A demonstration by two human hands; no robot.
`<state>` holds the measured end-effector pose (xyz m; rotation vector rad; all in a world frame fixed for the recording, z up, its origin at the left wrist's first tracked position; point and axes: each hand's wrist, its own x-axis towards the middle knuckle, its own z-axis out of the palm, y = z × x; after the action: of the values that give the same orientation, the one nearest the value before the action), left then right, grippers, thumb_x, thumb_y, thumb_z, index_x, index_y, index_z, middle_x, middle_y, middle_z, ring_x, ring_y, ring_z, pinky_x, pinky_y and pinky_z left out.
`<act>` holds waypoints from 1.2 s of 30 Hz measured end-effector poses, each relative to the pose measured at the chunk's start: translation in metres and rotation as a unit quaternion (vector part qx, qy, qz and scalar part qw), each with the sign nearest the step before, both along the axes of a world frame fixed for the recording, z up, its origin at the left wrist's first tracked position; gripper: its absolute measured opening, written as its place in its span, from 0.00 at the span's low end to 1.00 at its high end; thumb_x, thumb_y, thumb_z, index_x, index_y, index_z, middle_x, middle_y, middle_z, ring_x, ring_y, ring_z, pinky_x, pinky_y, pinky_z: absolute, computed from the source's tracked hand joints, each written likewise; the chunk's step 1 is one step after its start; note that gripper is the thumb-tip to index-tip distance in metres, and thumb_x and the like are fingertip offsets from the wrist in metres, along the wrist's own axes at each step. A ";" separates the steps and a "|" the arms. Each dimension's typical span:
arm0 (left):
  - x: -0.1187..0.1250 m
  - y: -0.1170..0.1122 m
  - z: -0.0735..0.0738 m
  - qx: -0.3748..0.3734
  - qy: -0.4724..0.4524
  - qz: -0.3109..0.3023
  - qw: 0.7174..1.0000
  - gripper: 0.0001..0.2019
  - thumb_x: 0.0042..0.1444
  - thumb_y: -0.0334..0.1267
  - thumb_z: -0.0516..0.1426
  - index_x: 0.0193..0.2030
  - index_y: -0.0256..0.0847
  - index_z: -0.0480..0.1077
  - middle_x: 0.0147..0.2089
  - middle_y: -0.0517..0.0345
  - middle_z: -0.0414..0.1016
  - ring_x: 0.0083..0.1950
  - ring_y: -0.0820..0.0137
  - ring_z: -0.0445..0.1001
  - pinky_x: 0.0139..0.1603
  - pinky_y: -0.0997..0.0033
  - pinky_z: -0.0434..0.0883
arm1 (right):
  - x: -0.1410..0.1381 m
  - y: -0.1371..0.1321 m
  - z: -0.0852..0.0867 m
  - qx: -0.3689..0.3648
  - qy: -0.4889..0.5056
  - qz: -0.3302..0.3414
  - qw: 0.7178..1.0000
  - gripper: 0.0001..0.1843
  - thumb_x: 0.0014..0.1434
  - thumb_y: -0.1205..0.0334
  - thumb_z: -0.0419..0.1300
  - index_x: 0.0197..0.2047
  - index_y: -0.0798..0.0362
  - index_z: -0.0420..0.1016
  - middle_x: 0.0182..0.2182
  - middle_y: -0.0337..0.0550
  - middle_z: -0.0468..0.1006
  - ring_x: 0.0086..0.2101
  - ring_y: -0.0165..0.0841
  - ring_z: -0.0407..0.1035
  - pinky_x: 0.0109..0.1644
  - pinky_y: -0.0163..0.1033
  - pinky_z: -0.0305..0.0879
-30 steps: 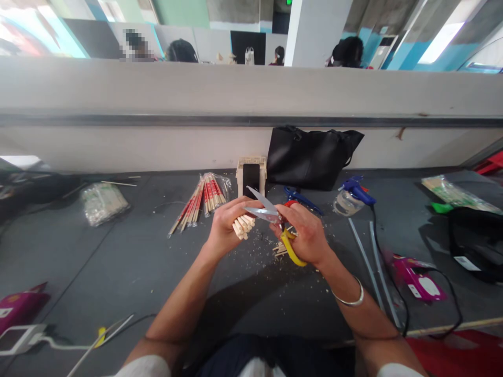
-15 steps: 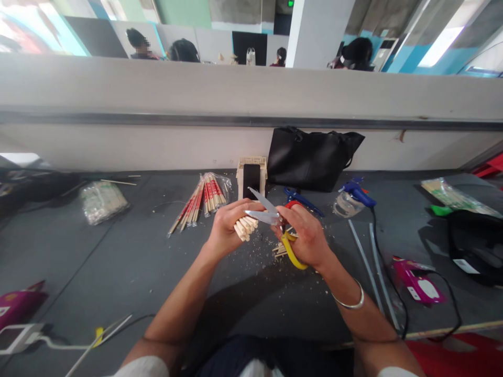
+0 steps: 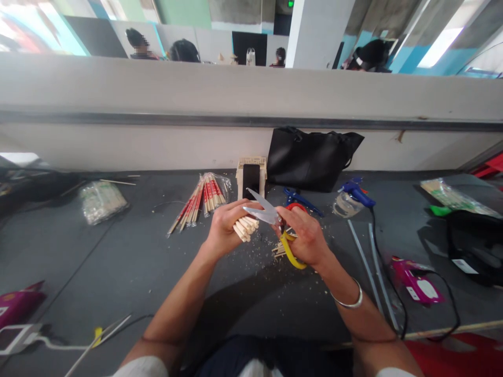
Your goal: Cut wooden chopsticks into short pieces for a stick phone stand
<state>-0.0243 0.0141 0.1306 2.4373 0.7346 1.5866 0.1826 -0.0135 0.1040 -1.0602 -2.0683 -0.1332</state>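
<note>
One dark counter (image 3: 129, 256) spreads before me, a black bag (image 3: 314, 157) standing along its far edge. Midway between the far and near edges, my right fingers (image 3: 286, 213) grip scissors (image 3: 269, 214), blades spread; just beside them, my left fingers (image 3: 238, 210) clutch a bundle of pale sticks (image 3: 245, 229). Short stick pieces (image 3: 279, 250) lie below my right hand.

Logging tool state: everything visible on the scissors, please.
The scissors have shiny, metal-looking blades and plastic-looking handles, one red, one yellow. The right hand grips them, hiding parts of both handles. The blades stand open in a V, tips toward the person's left, above the dark tabletop. The nearer blade overlaps the left hand in view, just beyond the stick bundle; contact can't be told.
</note>
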 end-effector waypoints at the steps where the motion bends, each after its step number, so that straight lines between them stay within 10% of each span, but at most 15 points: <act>1: 0.000 0.000 0.000 0.003 0.001 0.001 1.000 0.08 0.65 0.34 0.56 0.39 0.39 0.77 0.32 0.55 0.81 0.30 0.75 0.79 0.29 0.77 0.73 | 0.000 0.000 -0.001 0.001 -0.002 -0.007 1.000 0.16 0.64 0.62 0.57 0.54 0.50 0.76 0.31 0.42 0.74 0.31 0.35 0.67 0.36 0.38 0.68; 36: -0.004 0.003 -0.001 0.004 0.009 0.012 1.000 0.06 0.63 0.31 0.55 0.39 0.39 0.75 0.36 0.56 0.85 0.36 0.74 0.83 0.37 0.79 0.77 | -0.002 -0.003 0.014 0.020 -0.018 -0.020 0.999 0.11 0.67 0.57 0.56 0.48 0.50 0.76 0.30 0.40 0.76 0.32 0.33 0.69 0.37 0.36 0.64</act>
<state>-0.0284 0.0166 0.1299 2.4603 0.7650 1.5813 0.1804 -0.0166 0.1183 -1.0828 -2.0688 -0.2142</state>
